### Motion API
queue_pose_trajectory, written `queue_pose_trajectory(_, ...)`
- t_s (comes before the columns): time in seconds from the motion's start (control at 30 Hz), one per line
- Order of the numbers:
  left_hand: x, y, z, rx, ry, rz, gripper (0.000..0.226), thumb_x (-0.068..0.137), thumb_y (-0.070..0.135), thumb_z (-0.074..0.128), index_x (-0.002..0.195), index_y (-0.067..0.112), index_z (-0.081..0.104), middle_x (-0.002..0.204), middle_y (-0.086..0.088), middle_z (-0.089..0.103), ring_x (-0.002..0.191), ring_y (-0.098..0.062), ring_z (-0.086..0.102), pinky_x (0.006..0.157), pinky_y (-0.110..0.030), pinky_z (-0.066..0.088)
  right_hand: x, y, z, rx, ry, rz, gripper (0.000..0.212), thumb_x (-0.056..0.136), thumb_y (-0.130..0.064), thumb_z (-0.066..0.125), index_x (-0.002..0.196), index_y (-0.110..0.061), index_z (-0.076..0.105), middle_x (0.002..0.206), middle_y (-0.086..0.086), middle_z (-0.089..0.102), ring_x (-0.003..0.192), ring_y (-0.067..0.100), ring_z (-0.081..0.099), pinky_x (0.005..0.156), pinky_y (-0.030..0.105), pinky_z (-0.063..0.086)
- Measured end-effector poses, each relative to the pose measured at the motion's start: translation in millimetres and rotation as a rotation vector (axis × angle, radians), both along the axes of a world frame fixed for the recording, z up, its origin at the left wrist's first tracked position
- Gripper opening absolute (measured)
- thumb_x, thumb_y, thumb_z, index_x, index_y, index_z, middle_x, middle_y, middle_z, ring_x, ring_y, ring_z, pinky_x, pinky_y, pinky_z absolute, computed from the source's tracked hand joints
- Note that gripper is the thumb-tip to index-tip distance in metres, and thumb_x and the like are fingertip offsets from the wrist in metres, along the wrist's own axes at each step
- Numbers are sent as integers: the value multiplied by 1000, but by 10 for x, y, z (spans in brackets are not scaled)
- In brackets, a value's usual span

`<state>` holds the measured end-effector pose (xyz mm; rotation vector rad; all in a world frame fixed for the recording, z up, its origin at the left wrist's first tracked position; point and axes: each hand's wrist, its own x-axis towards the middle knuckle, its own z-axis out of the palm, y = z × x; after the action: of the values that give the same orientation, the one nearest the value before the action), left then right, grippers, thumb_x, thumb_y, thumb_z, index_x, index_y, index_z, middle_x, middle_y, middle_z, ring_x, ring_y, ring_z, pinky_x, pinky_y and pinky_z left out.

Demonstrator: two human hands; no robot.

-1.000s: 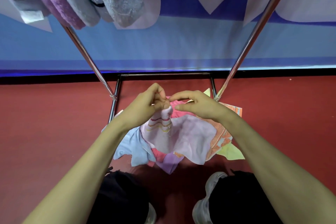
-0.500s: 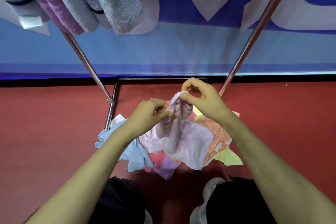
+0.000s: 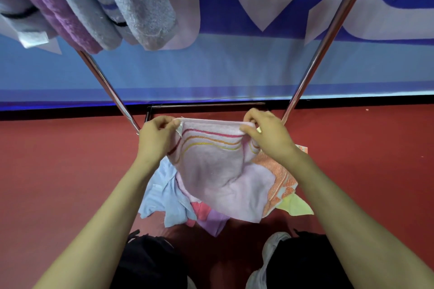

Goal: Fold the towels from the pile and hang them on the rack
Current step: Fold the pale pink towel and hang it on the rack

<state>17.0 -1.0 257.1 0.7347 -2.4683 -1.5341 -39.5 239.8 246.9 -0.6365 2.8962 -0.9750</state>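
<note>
Hands moved apart: left hand (image 3: 156, 137) and right hand (image 3: 267, 135) now stretch pink striped towel (image 3: 211, 159) edge taut.

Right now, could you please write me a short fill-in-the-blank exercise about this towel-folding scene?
1. The towel held between the left hand and the right hand is pale ___ with coloured stripes.
2. The pile beneath it lies on the ___ floor.
3. The purple towel hangs on the rack at the upper ___ of the view.

Missing words: pink; red; left.
</note>
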Motion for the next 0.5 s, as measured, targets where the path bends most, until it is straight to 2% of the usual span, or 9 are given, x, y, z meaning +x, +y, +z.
queue_pose_trajectory(0.07, -11, -16, -14, 39, 18, 38, 16, 90, 21, 63, 78, 11, 67, 63, 2, 53, 61, -12, 43, 60, -25, 38, 24, -40, -64, 207, -24, 52, 17, 91, -29, 59, 101, -15, 60, 99, 2, 64, 98, 27, 52, 89, 37, 36)
queue_pose_trajectory(0.13, -13, -50, -12, 159, 50, 92, 14, 89, 21, 64, 76, 17, 68, 68, 2, 59, 68, -14, 50, 69, -28, 44, 44, -71, -103, 313, -24, 65, 20, 94, -31, 55, 108, -18, 58, 105, 0, 62, 104, 24, 50, 94, 35, 29)
queue_pose_trajectory(0.27, -4, -119, 2, 272, 99, 166, 14, 89, 19, 64, 76, 20, 70, 70, 4, 63, 68, -9, 54, 71, -27, 45, 21, 6, -138, 483, -89, -9, 21, 93, -28, 53, 111, -19, 58, 112, 1, 59, 115, 25, 48, 106, 42, 24)
queue_pose_trajectory(0.37, 21, -167, 12, 95, 128, 177, 12, 88, 25, 65, 76, 25, 70, 69, 9, 65, 71, -10, 55, 75, -31, 47, 1, 88, -157, 652, -155, -54, 24, 91, -24, 57, 114, -18, 58, 117, 4, 58, 117, 27, 48, 105, 47, 27)
queue_pose_trajectory(0.43, 50, -181, 24, -61, 105, 155, 10, 87, 30, 65, 82, 24, 72, 70, 8, 64, 73, -11, 55, 77, -30, 46, -28, 142, -151, 653, -155, -117, 25, 92, -23, 55, 116, -20, 60, 117, 4, 56, 117, 28, 46, 105, 48, 27)
queue_pose_trajectory(0.5, 74, -141, 42, -121, 60, 103, 11, 87, 31, 66, 86, 23, 73, 72, 6, 64, 69, -4, 54, 74, -27, 44, -65, 181, -122, 601, -134, -173, 25, 93, -24, 53, 115, -23, 64, 116, 5, 55, 116, 28, 45, 102, 44, 31)
